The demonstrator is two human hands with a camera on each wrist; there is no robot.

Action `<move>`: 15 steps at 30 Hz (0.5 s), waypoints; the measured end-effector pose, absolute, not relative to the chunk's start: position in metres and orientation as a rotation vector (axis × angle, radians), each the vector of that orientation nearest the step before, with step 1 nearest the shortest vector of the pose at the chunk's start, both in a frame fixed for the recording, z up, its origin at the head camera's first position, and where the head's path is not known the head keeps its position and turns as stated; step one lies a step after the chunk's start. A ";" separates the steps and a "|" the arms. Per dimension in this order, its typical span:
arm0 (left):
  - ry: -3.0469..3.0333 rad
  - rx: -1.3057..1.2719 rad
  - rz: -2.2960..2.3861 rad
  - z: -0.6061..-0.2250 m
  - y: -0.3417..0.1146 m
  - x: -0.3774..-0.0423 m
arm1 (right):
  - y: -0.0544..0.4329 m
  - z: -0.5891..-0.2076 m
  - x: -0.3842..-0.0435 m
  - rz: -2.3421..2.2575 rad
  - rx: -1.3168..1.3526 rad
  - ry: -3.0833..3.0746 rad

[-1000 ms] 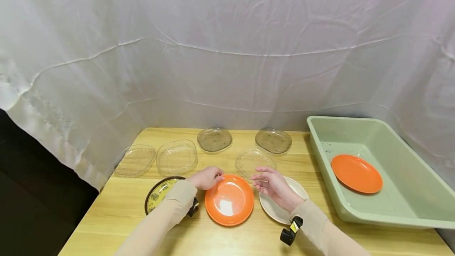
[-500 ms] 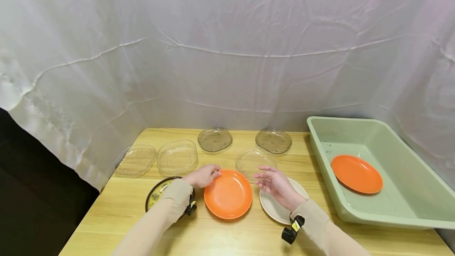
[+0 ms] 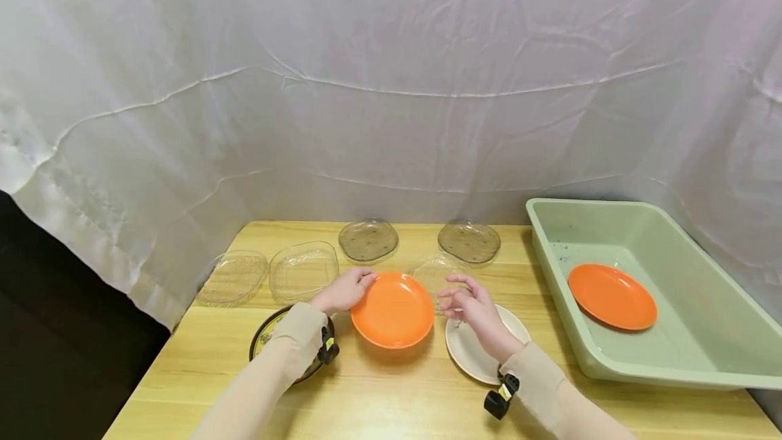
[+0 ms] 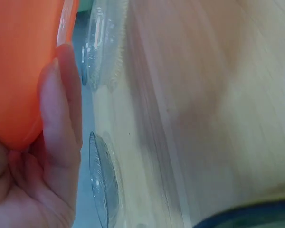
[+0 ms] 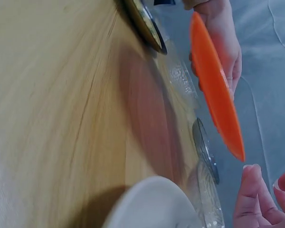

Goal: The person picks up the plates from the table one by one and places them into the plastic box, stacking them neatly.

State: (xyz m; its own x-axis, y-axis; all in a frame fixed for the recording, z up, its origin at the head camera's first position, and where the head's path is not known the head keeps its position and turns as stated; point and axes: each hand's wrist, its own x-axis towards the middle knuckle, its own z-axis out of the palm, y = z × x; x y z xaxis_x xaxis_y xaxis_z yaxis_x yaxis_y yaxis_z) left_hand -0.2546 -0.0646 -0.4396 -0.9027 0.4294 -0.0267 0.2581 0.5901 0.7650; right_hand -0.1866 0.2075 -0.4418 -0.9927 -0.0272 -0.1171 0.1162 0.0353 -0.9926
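Note:
My left hand (image 3: 345, 289) grips an orange plate (image 3: 393, 311) by its left rim, thumb on top and fingers underneath. In the right wrist view the plate (image 5: 216, 90) is seen nearly edge-on, held up off the table with its shadow on the wood. My right hand (image 3: 478, 314) hovers to the right of the plate, fingers loosely bent and holding nothing. Below that hand lies a white plate (image 3: 470, 353). A yellow plate with a dark rim (image 3: 263, 335) is partly hidden under my left forearm.
A green basin (image 3: 690, 352) at the right contains a second orange plate (image 3: 613, 297). Two clear dishes (image 3: 303, 270) lie at the back left, and another clear dish (image 3: 435, 269) sits behind the held plate. Two smoky dishes (image 3: 368, 240) rest near the grey curtain (image 3: 391, 87).
My left hand has raised the orange plate off the table and slightly away from me; it now overlaps the clear dish behind. My right hand has barely moved.

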 end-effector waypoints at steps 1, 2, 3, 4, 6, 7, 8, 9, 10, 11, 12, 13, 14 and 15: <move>2.601 0.559 1.234 -0.439 -0.064 -0.255 | 0.208 -0.441 -0.187 -2.102 0.088 2.210; 2.592 0.544 1.263 -0.438 -0.063 -0.255 | 0.208 -0.441 -0.187 -2.095 0.085 2.236; 2.572 0.515 1.297 -0.437 -0.062 -0.254 | 0.208 -0.440 -0.187 -2.087 0.084 2.261; 2.553 0.483 1.333 -0.436 -0.061 -0.254 | 0.208 -0.439 -0.187 -2.083 0.086 2.280; 2.527 0.446 1.396 -0.434 -0.058 -0.253 | 0.208 -0.438 -0.187 -2.077 0.090 2.306; 2.505 0.425 1.432 -0.433 -0.057 -0.252 | 0.208 -0.438 -0.187 -2.074 0.090 2.313; 2.491 0.411 1.463 -0.433 -0.055 -0.252 | 0.208 -0.438 -0.187 -2.076 0.093 2.317; 2.478 0.390 1.491 -0.432 -0.053 -0.252 | 0.208 -0.438 -0.187 -2.078 0.094 2.317; 2.469 0.380 1.521 -0.432 -0.050 -0.251 | 0.207 -0.438 -0.187 -2.082 0.097 2.316; 2.467 0.372 1.542 -0.431 -0.048 -0.251 | 0.207 -0.438 -0.187 -2.085 0.102 2.314; 2.465 0.363 1.561 -0.431 -0.045 -0.251 | 0.207 -0.438 -0.187 -2.091 0.104 2.309; 2.466 0.356 1.584 -0.430 -0.043 -0.251 | 0.207 -0.438 -0.187 -2.103 0.106 2.299; 2.470 0.349 1.605 -0.430 -0.040 -0.251 | 0.207 -0.438 -0.187 -2.118 0.113 2.285; 2.465 0.338 1.631 -0.429 -0.037 -0.251 | 0.206 -0.437 -0.187 -2.133 0.119 2.269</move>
